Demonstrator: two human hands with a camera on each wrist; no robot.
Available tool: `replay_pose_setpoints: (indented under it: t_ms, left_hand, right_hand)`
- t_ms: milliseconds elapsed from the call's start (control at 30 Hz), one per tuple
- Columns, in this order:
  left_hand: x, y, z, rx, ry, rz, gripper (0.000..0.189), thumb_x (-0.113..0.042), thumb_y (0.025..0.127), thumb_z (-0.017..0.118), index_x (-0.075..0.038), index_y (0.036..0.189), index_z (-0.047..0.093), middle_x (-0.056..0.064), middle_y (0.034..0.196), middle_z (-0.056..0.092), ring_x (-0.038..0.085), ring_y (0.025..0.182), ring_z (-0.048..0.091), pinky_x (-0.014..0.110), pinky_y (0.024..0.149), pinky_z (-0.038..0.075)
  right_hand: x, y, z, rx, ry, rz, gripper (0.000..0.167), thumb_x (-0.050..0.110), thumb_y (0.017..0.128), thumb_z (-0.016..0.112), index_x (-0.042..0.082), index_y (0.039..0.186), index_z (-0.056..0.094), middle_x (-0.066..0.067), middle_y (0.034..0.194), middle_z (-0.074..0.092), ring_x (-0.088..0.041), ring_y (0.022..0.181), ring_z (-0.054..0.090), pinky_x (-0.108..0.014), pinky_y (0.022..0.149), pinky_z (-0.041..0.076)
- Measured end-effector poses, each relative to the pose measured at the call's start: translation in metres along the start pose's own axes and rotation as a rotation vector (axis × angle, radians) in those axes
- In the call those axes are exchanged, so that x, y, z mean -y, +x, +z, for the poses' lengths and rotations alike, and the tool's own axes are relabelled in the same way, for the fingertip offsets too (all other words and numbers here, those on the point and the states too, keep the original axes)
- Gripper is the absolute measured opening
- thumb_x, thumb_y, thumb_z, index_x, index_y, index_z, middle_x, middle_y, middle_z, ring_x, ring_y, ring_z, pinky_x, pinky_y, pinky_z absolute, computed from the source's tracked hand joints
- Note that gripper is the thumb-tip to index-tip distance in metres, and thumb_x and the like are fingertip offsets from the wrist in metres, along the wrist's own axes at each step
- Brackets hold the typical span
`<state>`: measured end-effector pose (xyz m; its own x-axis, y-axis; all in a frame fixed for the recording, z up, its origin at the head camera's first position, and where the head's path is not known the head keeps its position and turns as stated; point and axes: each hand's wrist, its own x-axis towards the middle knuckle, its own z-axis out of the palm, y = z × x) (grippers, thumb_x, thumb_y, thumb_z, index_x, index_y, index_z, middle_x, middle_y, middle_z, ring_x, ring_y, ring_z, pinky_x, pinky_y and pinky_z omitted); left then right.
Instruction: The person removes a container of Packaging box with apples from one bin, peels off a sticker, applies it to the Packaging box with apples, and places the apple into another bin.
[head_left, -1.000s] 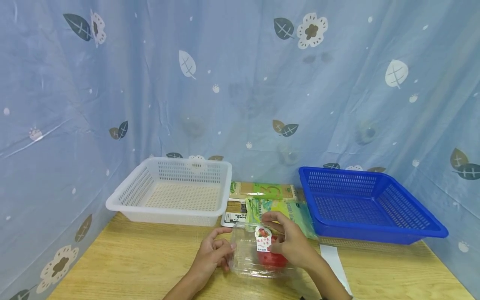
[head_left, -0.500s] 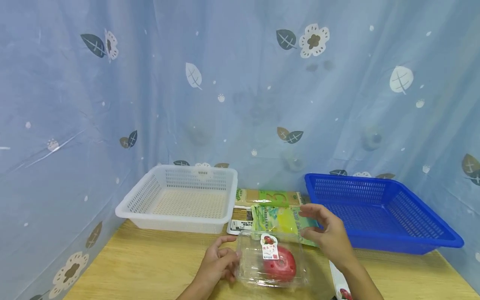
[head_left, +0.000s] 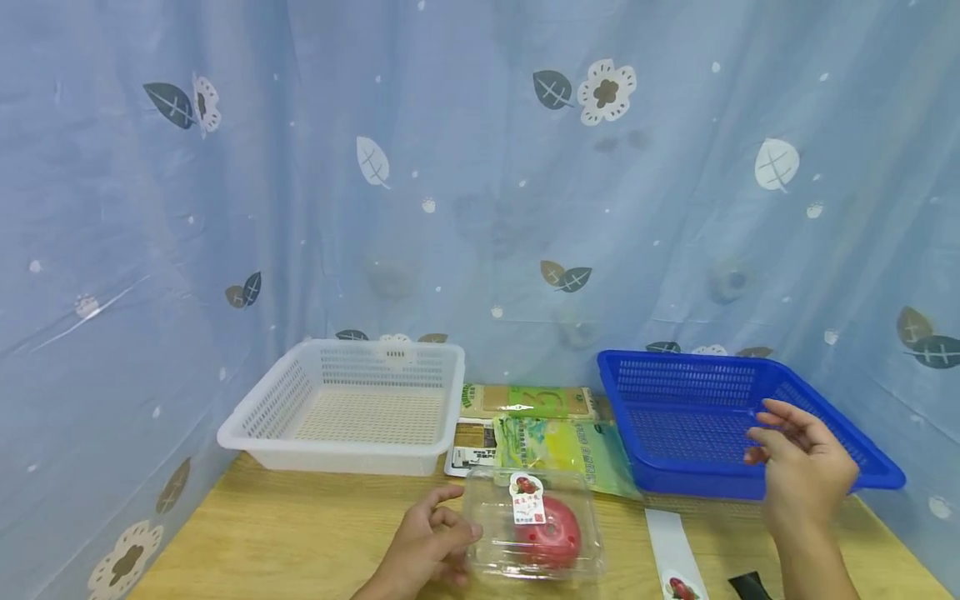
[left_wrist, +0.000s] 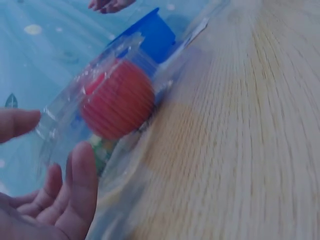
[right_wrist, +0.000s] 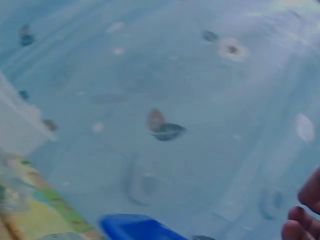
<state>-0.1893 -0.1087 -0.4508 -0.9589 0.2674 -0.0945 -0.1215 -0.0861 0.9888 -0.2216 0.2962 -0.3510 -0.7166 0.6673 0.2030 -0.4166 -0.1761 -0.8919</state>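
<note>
A clear plastic clamshell box (head_left: 487,554) lies closed on the wooden table, front centre in the head view. Inside is a rounded red object (head_left: 557,533) with small dark dots and a dimple. The box's lid bears a white sticker (head_left: 528,500) with a red fruit picture and red lettering. My left hand (head_left: 429,540) is at the box's left side, its thumb and fingers spread apart in the left wrist view. Raised in front of the blue basket (head_left: 750,482), my right hand (head_left: 808,479) has loosely bent fingers and holds nothing.
A white basket (head_left: 345,457) stands at back left. Between the baskets lie a green-and-brown package (head_left: 528,402), a yellow-green bag (head_left: 555,442) and a white-and-black packet (head_left: 472,446). A strip of stickers (head_left: 671,542) and a black object (head_left: 748,586) lie front right.
My right hand has left the box's sticker and moved right and up, in front of the blue basket. The left hand stays beside the box. The sticker strip is more exposed.
</note>
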Motion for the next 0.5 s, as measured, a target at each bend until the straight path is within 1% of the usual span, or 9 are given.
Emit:
replay_pose_setpoints:
  t_ms: [33,67,133,200,333,400,433,467,500]
  left_hand:
    - [-0.001,0.000,0.000,-0.010,0.008,-0.002,0.082,-0.017,0.088,0.076,0.004,0.152,0.029,0.007,0.096,0.059,0.016,0.062,0.065,0.033,0.056,0.061]
    - [-0.001,-0.001,0.000,-0.021,0.015,-0.005,0.083,-0.017,0.088,0.077,0.005,0.152,0.029,0.008,0.096,0.059,0.016,0.061,0.065,0.033,0.055,0.061]
    - [-0.002,-0.002,0.000,-0.033,0.011,-0.021,0.082,-0.016,0.088,0.076,0.006,0.152,0.030,0.006,0.094,0.057,0.016,0.060,0.064,0.033,0.055,0.060]
    - [-0.002,-0.002,0.000,-0.033,-0.009,-0.038,0.081,-0.015,0.088,0.075,0.008,0.151,0.030,0.005,0.092,0.056,0.015,0.061,0.064,0.032,0.056,0.061]
    - [-0.003,-0.001,-0.001,-0.002,-0.098,-0.058,0.079,-0.013,0.091,0.071,0.010,0.152,0.026,0.003,0.092,0.055,0.013,0.065,0.062,0.031,0.061,0.062]
    - [-0.001,-0.001,-0.002,0.018,-0.150,-0.057,0.079,-0.011,0.092,0.070,0.010,0.152,0.024,0.003,0.092,0.054,0.012,0.066,0.062,0.031,0.064,0.062]
    - [0.000,-0.002,-0.002,0.029,-0.177,-0.060,0.078,-0.010,0.093,0.070,0.009,0.152,0.023,0.003,0.092,0.054,0.012,0.066,0.063,0.031,0.064,0.062]
    - [0.001,-0.002,-0.002,0.037,-0.200,-0.063,0.078,-0.010,0.093,0.069,0.009,0.152,0.023,0.003,0.092,0.054,0.012,0.066,0.063,0.031,0.064,0.062]
    - [0.003,-0.002,-0.002,0.042,-0.222,-0.066,0.077,-0.009,0.093,0.069,0.009,0.152,0.024,0.003,0.092,0.054,0.012,0.065,0.063,0.030,0.064,0.062]
  right_hand:
    - [0.001,0.005,-0.004,-0.058,0.072,0.014,0.033,-0.021,0.088,0.058,0.001,0.107,0.073,-0.003,0.085,0.066,-0.013,0.059,0.061,-0.022,0.040,0.048]
    - [0.002,0.009,-0.008,-0.104,0.121,0.013,0.031,-0.020,0.088,0.057,0.000,0.107,0.073,-0.004,0.084,0.064,-0.014,0.057,0.060,-0.022,0.038,0.047]
    - [0.002,0.017,-0.018,-0.178,0.184,0.013,0.030,-0.018,0.091,0.055,0.002,0.107,0.071,-0.004,0.083,0.060,-0.015,0.054,0.058,-0.022,0.036,0.044]
    - [-0.001,0.023,-0.026,-0.265,0.201,0.019,0.030,-0.014,0.093,0.052,0.005,0.108,0.070,-0.004,0.083,0.055,-0.014,0.052,0.052,-0.022,0.035,0.040]
    - [-0.010,0.033,-0.038,-0.467,0.230,0.065,0.029,-0.009,0.097,0.047,0.010,0.102,0.067,-0.002,0.079,0.054,-0.012,0.045,0.040,-0.022,0.034,0.032]
    - [-0.016,0.035,-0.043,-0.553,0.259,0.099,0.027,-0.008,0.098,0.045,0.012,0.099,0.064,0.001,0.079,0.050,-0.010,0.049,0.035,-0.021,0.038,0.026]
    - [-0.019,0.036,-0.045,-0.587,0.270,0.120,0.027,-0.008,0.098,0.045,0.012,0.099,0.062,0.003,0.081,0.048,-0.008,0.051,0.032,-0.020,0.040,0.024]
    - [-0.022,0.037,-0.048,-0.611,0.266,0.141,0.026,-0.008,0.098,0.045,0.014,0.101,0.060,0.005,0.086,0.046,-0.007,0.054,0.031,-0.020,0.040,0.024]
    - [-0.025,0.037,-0.050,-0.625,0.251,0.169,0.026,-0.006,0.099,0.046,0.017,0.103,0.057,0.008,0.095,0.047,-0.007,0.056,0.030,-0.019,0.041,0.024]
